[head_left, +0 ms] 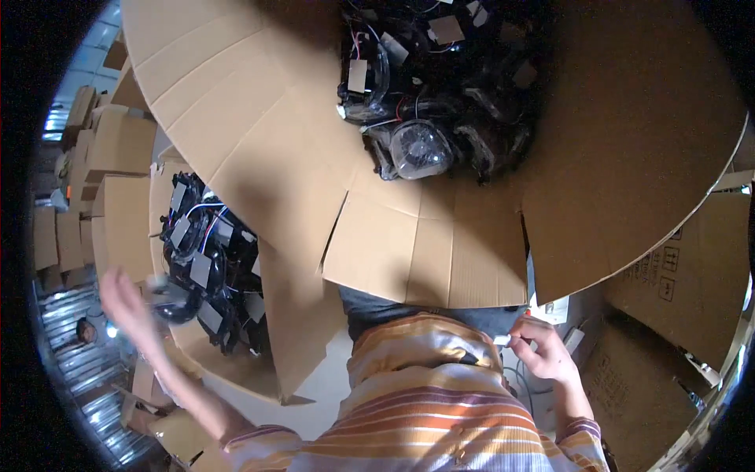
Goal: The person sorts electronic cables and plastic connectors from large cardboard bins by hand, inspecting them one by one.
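Observation:
My left hand (130, 303) is blurred, reaching toward a black lamp part (169, 303) at the near edge of an open cardboard box (291, 346) on my left, which is packed with several black lamp units with wires and grey tags (206, 263); whether the hand grips the part is unclear. My right hand (546, 346) is low at my right side, fingers pinched on a small white connector (503, 340). Straight ahead a large open cardboard box (425, 252) holds more black lamp units, one with a clear round lens (421, 148).
Stacked cardboard boxes (118, 149) stand at the far left over a metal floor. More printed boxes (692, 275) crowd the right side. White wires (523, 385) hang below my right hand. My striped shirt (425, 401) fills the lower middle.

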Demonstrator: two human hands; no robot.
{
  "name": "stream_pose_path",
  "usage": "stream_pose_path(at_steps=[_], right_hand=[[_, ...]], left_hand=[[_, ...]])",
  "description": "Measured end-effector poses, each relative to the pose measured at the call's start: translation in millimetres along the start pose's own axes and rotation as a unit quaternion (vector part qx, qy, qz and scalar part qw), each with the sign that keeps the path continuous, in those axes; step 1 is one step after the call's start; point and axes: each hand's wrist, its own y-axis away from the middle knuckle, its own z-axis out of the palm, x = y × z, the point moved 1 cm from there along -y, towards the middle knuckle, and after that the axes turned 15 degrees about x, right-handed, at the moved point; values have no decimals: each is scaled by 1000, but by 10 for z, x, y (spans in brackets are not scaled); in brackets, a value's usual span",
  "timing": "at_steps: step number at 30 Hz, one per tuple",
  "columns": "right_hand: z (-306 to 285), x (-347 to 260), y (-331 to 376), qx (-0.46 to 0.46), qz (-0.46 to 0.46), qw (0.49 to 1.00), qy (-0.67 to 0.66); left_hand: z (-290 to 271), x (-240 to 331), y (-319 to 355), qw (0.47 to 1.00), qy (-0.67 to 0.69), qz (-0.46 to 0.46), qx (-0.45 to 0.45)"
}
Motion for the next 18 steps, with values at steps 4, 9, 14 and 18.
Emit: stream_pose_path(at_steps=[4,9,14,18], right_hand=[[47,-31,-33,-1,20,1000,-15],[-36,-3,-23,24,37,999,-13],[-16,-72,-72,32,109,993,-16],[11,-61,-72,57,150,987,-11]], left_hand=[[914,1572,511,700,569,-418,-109],[1940,3204,-111,720,593,-282,-223],[3416,3520,-453,824,447,-257,-235],[3827,3780,-583,837,343,-270,-329]])
